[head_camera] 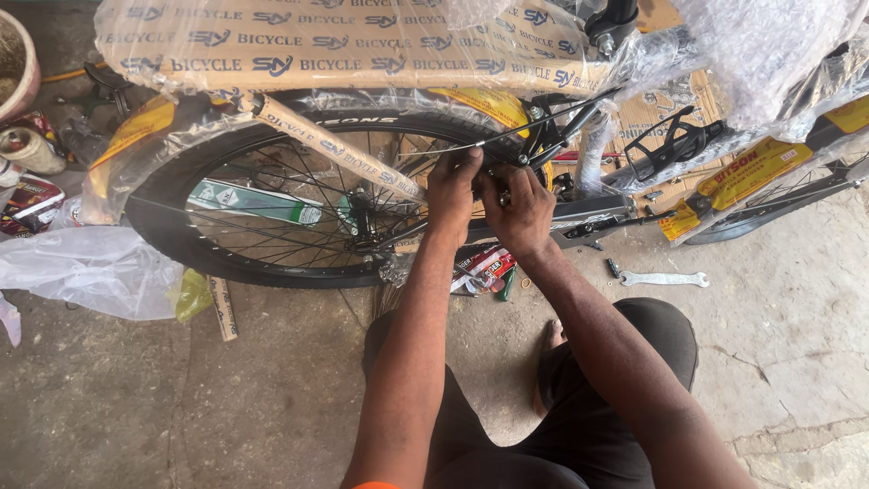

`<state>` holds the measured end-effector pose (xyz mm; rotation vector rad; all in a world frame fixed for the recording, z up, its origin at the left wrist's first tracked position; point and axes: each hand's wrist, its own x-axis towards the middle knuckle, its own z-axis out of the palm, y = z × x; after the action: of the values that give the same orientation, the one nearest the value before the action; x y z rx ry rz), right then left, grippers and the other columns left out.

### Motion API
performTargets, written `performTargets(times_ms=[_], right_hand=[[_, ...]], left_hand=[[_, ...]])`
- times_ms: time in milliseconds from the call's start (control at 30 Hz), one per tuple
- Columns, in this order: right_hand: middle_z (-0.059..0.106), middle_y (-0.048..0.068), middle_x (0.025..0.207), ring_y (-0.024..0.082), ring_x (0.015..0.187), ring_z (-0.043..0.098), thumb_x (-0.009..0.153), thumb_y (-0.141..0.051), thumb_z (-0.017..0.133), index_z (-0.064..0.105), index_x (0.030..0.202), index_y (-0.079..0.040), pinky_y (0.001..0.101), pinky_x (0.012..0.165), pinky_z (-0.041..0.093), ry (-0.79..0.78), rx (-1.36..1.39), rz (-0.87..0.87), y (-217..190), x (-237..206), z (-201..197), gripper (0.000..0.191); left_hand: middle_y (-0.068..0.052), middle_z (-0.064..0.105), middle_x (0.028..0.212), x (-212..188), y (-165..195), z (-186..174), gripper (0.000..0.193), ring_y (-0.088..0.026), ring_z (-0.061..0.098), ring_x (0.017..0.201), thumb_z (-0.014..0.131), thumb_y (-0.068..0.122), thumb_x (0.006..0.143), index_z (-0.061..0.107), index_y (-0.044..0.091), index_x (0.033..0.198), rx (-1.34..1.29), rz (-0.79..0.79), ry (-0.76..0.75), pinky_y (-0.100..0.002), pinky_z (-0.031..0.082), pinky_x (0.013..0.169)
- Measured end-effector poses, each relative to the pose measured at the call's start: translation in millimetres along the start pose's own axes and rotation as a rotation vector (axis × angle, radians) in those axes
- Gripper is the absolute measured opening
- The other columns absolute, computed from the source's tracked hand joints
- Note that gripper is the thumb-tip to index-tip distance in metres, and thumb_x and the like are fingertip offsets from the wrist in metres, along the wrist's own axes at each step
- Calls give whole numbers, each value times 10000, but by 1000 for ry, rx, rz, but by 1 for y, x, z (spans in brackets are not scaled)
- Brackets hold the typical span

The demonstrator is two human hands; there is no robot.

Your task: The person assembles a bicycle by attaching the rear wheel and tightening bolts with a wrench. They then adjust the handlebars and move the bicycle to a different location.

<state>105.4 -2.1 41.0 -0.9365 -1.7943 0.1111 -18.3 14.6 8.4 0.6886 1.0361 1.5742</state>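
Observation:
A bicycle wrapped in clear plastic and printed cardboard stands on a concrete floor. Its black spoked wheel point(262, 213) with a yellow mudguard point(136, 127) fills the left half. Both my hands work close together at the frame by the wheel's right edge. My left hand point(453, 190) pinches a thin metal rod point(507, 136) and a small fitting near the tyre. My right hand point(520, 210) is closed around a small part right beside it; what it grips is hidden by the fingers. A black brake arm point(543, 136) sits just above my hands.
A silver spanner point(663, 279) lies on the floor to the right. A small red packet point(484, 267) rests under the frame. Crumpled clear plastic point(86, 267) and a wooden stick point(223, 308) lie at left, with tins and a pot point(18, 63) at far left.

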Motion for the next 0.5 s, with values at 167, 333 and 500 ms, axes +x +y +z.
performTargets(times_ms=[167,333,500], right_hand=[[687,95,886,279,714,711,976,-109,775,652,995,-51,385,590,561,-23,-101,4,-4,2,-2,138],[673,101,843,274,627,682,967,-136,773,649,960,-46,396,531,538,-27,-144,31,-9,3,-4,153],[659,85,861,286,676,685,975,-87,749,647,999,-52,400,566,535,-39,-161,-25,-9,3,-3,110]], left_hand=[[-42,683,1115,-2,0,1,470,-139,595,991,746,364,935,660,28,1253,-43,21,-11,-331,496,885],[-59,694,1118,-1,1,-1,494,-154,608,1012,721,410,933,661,41,1257,9,-1,-17,-352,493,917],[-64,684,1124,2,-2,-4,525,-165,585,1055,728,435,932,645,49,1278,43,-11,-38,-373,463,950]])
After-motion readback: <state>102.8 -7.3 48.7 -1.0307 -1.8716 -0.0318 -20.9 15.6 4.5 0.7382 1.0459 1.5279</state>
